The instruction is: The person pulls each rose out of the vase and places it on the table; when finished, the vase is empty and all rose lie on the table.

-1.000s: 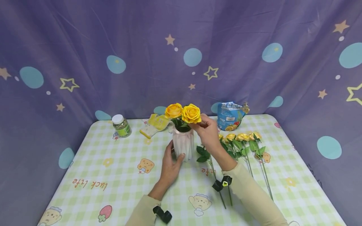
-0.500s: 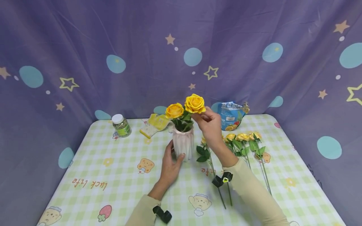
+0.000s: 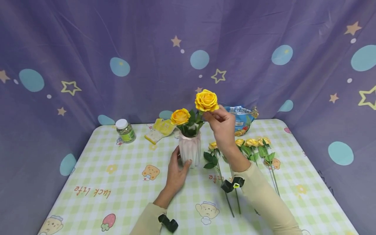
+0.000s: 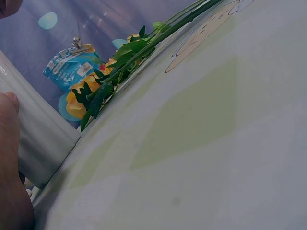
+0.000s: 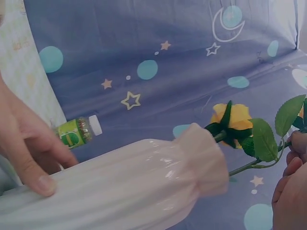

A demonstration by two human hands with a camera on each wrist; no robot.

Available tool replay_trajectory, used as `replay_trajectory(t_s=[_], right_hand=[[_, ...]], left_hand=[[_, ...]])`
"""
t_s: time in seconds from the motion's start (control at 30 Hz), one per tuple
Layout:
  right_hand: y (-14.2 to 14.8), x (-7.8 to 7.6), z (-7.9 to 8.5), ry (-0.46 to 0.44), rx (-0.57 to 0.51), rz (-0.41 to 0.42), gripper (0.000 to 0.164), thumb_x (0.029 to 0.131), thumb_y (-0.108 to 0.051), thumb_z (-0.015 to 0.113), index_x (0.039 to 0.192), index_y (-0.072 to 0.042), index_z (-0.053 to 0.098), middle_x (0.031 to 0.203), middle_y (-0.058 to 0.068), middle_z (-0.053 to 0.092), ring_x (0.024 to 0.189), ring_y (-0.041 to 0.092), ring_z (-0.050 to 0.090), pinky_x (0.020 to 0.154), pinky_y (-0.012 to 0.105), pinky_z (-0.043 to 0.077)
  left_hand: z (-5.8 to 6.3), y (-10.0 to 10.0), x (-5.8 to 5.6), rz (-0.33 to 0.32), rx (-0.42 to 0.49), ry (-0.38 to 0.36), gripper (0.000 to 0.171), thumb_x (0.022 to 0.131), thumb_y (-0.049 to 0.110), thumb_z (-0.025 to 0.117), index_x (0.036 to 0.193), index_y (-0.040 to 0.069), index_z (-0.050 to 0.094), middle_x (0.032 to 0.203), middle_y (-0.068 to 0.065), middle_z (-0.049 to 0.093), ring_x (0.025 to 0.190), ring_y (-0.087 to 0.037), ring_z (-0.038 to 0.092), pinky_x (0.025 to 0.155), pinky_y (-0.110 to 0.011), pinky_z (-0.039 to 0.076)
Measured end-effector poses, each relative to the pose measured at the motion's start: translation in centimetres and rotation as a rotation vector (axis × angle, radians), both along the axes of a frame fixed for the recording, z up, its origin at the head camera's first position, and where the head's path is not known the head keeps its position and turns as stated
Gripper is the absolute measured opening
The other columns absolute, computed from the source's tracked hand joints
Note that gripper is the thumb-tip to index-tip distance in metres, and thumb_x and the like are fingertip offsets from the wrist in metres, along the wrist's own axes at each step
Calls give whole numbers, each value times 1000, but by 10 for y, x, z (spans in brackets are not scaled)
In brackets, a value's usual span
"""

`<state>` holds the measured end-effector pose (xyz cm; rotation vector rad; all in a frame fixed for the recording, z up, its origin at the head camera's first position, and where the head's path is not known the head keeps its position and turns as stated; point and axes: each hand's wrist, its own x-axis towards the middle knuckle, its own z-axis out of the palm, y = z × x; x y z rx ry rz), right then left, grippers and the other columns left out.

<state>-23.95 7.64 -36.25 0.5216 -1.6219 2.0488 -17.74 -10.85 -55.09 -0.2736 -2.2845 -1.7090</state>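
A pale ribbed vase [image 3: 190,150] stands upright on the table, and my left hand [image 3: 176,173] grips its lower part from the left. Just below a yellow rose's bloom [image 3: 206,101], my right hand [image 3: 222,125] pinches the stem; in the right wrist view that green stem [image 5: 244,168] still runs into the vase's mouth. Another yellow rose [image 3: 180,117] sits lower in the vase, to the left. The left wrist view shows my thumb [image 4: 8,108] against the vase wall [image 4: 41,139]. The stem ends inside the vase are hidden.
Several yellow roses [image 3: 252,143] lie to the right on the checked tablecloth [image 3: 132,202], partly under my right arm. A blue pouch [image 3: 241,119] with a clip stands behind them. At the back left are a white-lidded jar [image 3: 125,131] and a yellow-and-white glove [image 3: 160,130].
My right hand has risen and shifted slightly right, drawing the pinched rose higher out of the vase. My left hand and the vase have stayed in place.
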Motion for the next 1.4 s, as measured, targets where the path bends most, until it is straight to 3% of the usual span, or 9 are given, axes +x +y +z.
replay_trajectory(t_s=[0.2,0.3,0.4,0.67,0.93,1.13,1.3,1.4], right_hand=[[4,0,13,14,-69,10,29,97,9,74,99,-15,90,89,-1,65,53,6,38,53,19,37],[7,0,20,19,-97,9,33,97,8,74,100,-20,90,96,-2,69,52,5,37,50,18,33],[11,-1,26,34,-128,21,33,98,8,73,97,-21,89,89,-3,65,51,5,35,47,19,29],[25,-1,43,136,-208,0,32,99,11,68,84,-14,80,60,-7,44,49,6,34,47,22,24],[37,6,59,149,-363,-25,29,101,14,64,81,-2,79,61,-3,54,46,8,34,45,21,24],[52,11,64,198,-413,-112,26,98,12,63,73,5,64,56,1,40,46,12,30,46,23,23],[66,15,66,195,-502,-134,19,98,10,66,80,8,70,56,2,42,47,12,30,47,23,21],[76,18,67,183,-549,-150,9,99,8,71,95,12,78,59,4,52,47,12,34,46,21,22]], left_hand=[[0,0,0,1,-3,-3,73,108,12,73,167,-6,34,166,-28,47,146,-48,53,123,-65,42],[0,0,0,3,-6,-2,73,108,11,73,167,-6,34,166,-28,47,145,-47,53,123,-65,42],[0,0,0,7,-12,0,72,108,11,72,167,-6,35,166,-27,47,144,-47,54,122,-65,43],[0,-2,0,6,-2,-12,72,108,11,72,167,-5,35,167,-27,47,146,-46,53,124,-65,41],[-4,-1,-1,5,-3,1,72,108,10,72,167,-5,35,166,-27,47,146,-46,53,124,-65,42],[-4,-1,-1,5,-11,8,71,109,11,71,167,-5,34,166,-28,47,146,-47,53,124,-66,42],[-4,-1,-1,8,-9,-1,71,108,11,72,167,-6,35,166,-28,47,146,-46,53,124,-65,42],[-3,0,-1,7,-11,-3,71,108,12,72,167,-5,35,166,-27,47,146,-46,53,124,-65,41]])
